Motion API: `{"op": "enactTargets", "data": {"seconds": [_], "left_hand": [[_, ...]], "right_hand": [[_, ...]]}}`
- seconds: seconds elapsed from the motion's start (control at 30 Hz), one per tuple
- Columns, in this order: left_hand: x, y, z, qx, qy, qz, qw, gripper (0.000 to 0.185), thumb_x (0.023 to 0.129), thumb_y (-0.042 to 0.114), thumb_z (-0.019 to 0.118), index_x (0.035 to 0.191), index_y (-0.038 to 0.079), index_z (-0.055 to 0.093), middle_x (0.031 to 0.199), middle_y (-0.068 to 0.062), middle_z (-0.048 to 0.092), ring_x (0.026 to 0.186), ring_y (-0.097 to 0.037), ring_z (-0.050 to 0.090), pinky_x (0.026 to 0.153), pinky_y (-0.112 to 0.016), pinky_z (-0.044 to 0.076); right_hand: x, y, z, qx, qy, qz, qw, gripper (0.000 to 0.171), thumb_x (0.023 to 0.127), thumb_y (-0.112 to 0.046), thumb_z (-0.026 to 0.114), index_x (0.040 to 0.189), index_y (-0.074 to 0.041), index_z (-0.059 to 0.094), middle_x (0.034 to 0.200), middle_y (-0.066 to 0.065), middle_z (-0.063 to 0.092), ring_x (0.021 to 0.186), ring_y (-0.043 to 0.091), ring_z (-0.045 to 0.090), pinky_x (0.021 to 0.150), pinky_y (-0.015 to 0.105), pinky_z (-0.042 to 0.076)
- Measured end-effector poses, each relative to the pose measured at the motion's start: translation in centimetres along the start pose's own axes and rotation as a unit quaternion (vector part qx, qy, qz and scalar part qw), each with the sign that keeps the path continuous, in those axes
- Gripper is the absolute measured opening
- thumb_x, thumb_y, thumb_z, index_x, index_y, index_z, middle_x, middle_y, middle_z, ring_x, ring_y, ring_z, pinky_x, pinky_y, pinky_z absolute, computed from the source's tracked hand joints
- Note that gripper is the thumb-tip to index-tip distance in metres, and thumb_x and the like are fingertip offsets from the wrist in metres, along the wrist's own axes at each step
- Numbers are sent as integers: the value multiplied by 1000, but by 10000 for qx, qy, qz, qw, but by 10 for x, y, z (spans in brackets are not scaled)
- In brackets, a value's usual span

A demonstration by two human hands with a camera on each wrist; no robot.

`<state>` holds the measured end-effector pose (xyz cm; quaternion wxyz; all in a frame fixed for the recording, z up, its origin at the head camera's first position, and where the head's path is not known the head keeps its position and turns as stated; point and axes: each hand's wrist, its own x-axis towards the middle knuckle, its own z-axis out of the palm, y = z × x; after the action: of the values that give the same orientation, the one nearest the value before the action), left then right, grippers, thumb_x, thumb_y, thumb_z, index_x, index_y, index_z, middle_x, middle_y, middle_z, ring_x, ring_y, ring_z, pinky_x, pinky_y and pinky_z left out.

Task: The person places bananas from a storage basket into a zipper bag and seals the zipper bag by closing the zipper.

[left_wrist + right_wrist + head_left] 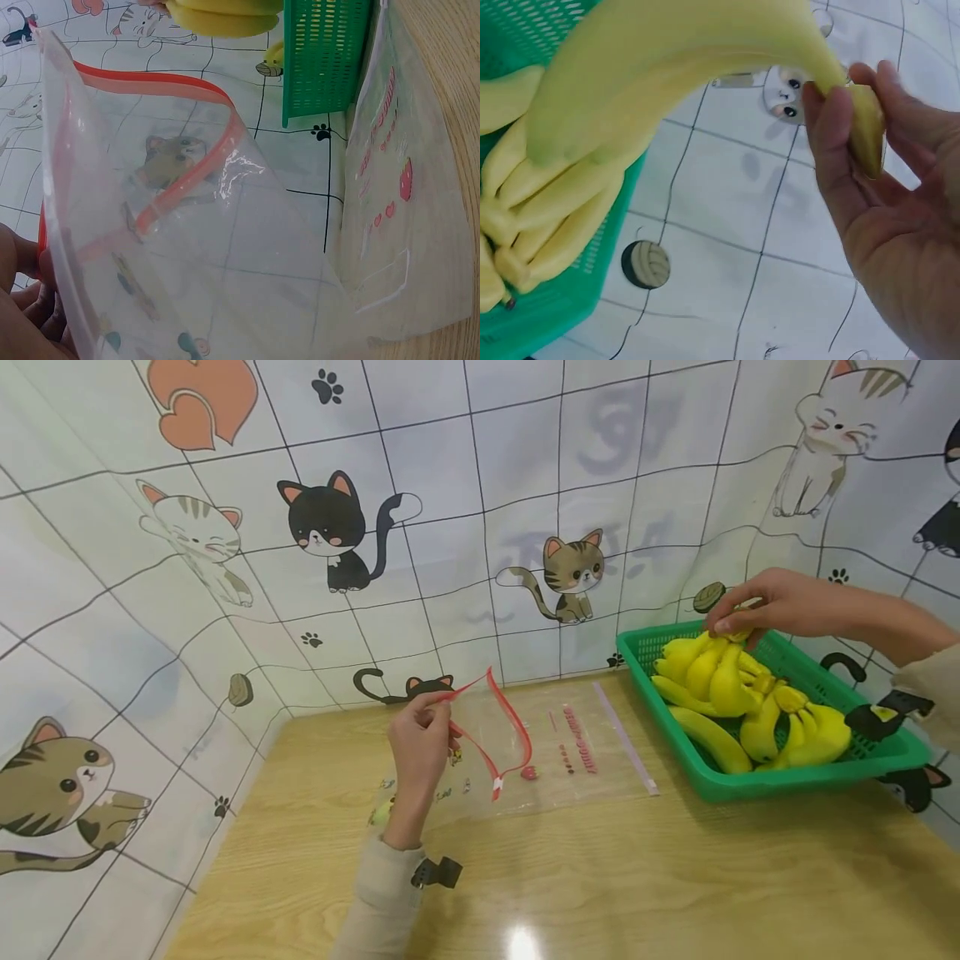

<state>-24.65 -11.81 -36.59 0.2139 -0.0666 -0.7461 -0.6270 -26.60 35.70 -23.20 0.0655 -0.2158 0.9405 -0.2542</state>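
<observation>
Right hand (757, 606) pinches the stem of a soft yellow banana bunch (667, 67) in the green plastic basket (780, 777) at the wooden table's right edge. Left hand (420, 739) pinches open the limp, slippery clear red-zip bag (517, 735), mid-table. Bunch likely light; the stem gives the firmest hold.

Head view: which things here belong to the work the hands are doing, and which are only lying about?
In use:
- zip bag, its red-edged mouth held open by the left hand
- banana bunch, gripped at the stem by the right hand
- green basket holding the bananas

Only lying about:
- wooden table
- cat-print wall covering
</observation>
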Motion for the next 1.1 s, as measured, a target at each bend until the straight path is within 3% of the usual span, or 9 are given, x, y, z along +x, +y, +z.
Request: {"op": "enactTargets", "data": {"seconds": [0.07,0.17,0.3,0.33,0.4,0.57,0.73,0.9,1.1], "left_hand": [[0,0,0,14,2,9,10000,19,100,10,61,108,11,78,58,-5,63,40,-16,57,39,-21,45],[0,1,-1,21,11,31,10000,19,100,10,61,109,11,78,58,-6,63,40,-17,57,39,-21,45],[1,1,-2,48,30,87,9999,20,100,9,61,109,10,78,57,-5,62,40,-22,58,38,-20,43],[1,1,-3,48,32,90,9999,20,100,9,60,109,10,78,57,-5,62,40,-23,58,37,-20,42],[2,0,-3,44,43,104,9999,20,99,9,60,108,10,78,56,-4,62,40,-22,58,37,-20,42],[2,-2,-3,-21,22,101,9999,20,99,10,60,107,9,77,57,-4,62,39,-16,56,37,-21,43],[1,0,-5,-59,-34,0,10000,20,99,9,60,108,9,78,57,-4,61,39,-15,56,39,-21,46],[-1,4,-10,-67,13,-32,10000,20,98,8,60,108,10,78,56,-2,61,39,-17,56,38,-20,46],[-3,9,-15,-14,-40,-3,10000,21,99,9,60,109,9,78,57,-3,62,39,-15,57,38,-21,46]], "right_hand": [[1,-9,0,-147,404,192,9989,27,101,-15,68,124,-3,72,124,7,72,87,-1,66,72,25,60],[5,-19,1,-234,798,116,9965,35,92,-12,78,126,-11,72,139,2,64,98,-10,60,79,13,54],[12,-40,9,-552,1360,-408,9883,40,90,-2,77,128,-12,71,144,-1,58,114,8,62,84,9,53],[14,-47,13,-668,1525,-513,9847,39,91,0,75,128,-12,70,144,7,57,112,10,62,82,9,53],[18,-63,20,-830,1884,-656,9764,38,92,-1,75,128,-11,70,138,12,62,104,9,66,79,8,54],[27,-92,37,-768,2575,-1141,9564,32,90,-5,78,122,-8,71,116,12,73,79,-18,58,71,1,49],[36,-118,59,-502,3122,-1556,9358,24,88,-5,79,112,-7,75,101,8,77,75,-16,62,71,3,51],[42,-139,82,-216,3385,-1628,9265,14,89,-9,78,103,-9,74,96,7,77,70,-16,63,63,7,51],[47,-155,116,-376,3953,-1811,8997,15,83,-5,80,94,-8,70,85,6,75,59,6,67,57,10,43]]}}
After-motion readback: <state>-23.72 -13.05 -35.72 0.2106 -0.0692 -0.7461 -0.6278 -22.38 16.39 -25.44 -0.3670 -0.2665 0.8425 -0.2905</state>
